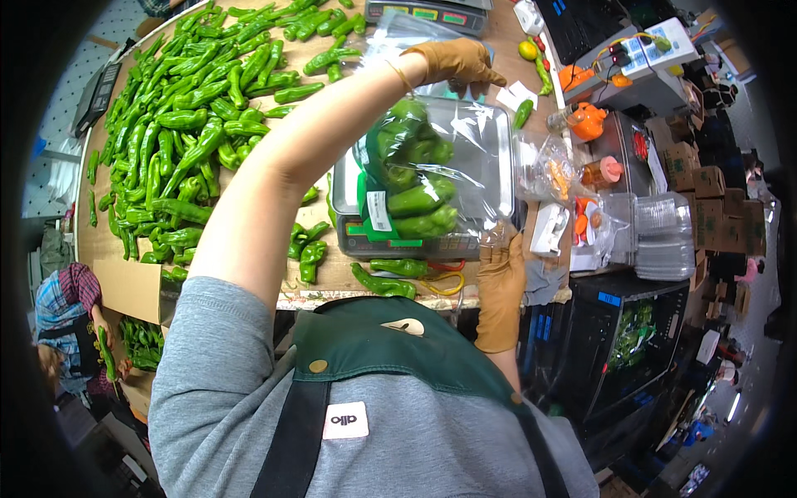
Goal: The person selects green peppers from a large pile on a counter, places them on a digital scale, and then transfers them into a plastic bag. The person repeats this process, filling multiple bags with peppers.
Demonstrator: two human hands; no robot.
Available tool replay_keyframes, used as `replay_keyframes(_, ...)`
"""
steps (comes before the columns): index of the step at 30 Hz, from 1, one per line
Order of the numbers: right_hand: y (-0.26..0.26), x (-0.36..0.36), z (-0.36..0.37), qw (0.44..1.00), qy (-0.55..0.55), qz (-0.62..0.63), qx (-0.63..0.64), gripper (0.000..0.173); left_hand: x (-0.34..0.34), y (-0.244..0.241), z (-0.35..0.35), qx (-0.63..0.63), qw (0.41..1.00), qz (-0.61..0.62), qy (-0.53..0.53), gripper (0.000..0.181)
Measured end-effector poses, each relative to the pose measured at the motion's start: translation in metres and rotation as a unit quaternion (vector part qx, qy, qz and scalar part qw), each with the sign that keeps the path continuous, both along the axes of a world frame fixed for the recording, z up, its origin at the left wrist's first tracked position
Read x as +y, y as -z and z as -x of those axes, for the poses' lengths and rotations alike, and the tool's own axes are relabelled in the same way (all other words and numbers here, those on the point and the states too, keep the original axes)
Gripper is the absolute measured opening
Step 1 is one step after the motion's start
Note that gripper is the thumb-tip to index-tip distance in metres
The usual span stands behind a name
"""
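My left hand (464,65), in a brown glove, reaches across past the far side of a scale with a steel pan (489,171). Its fingers are apart and I see nothing held in them. A clear plastic bag (420,168) of green peppers lies on the pan. The bag has a green printed band and a white label (378,211) bearing writing. My right hand (501,267), also gloved, is at the near right corner of the scale, with its fingertips on the gathered clear end of the bag. Small white papers (517,96) lie beside my left hand.
Loose green peppers (180,131) cover the table's left side. Another scale (429,15) stands at the back beside clear bags (398,40). Right: a white dispenser (550,229), plastic clamshells (664,236), a power strip (660,46) with cords. A person (68,330) handles peppers at left.
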State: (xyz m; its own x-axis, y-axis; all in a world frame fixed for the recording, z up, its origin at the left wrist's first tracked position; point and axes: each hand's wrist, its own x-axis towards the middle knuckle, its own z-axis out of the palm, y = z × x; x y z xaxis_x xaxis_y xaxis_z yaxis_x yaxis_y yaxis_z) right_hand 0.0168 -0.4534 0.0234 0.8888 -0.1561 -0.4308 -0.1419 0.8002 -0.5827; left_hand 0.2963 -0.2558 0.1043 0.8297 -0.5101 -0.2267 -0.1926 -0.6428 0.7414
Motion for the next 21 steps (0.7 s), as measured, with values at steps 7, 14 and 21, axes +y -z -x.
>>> replay_keyframes(7,0.043,-0.075,0.018,0.97,-0.024,0.239,0.038,0.025,0.019,0.044,0.054,-0.248,0.953,0.152,-0.083,0.058)
replay_keyframes(14,0.008,-0.129,-0.044,0.95,-0.101,0.281,0.091,0.05,0.043,0.102,0.217,-0.223,0.952,-0.043,-0.204,0.062)
replay_keyframes(21,0.0,-0.107,-0.106,0.838,-0.351,0.417,0.019,0.027,0.04,0.118,0.229,-0.209,0.95,-0.044,-0.229,0.064)
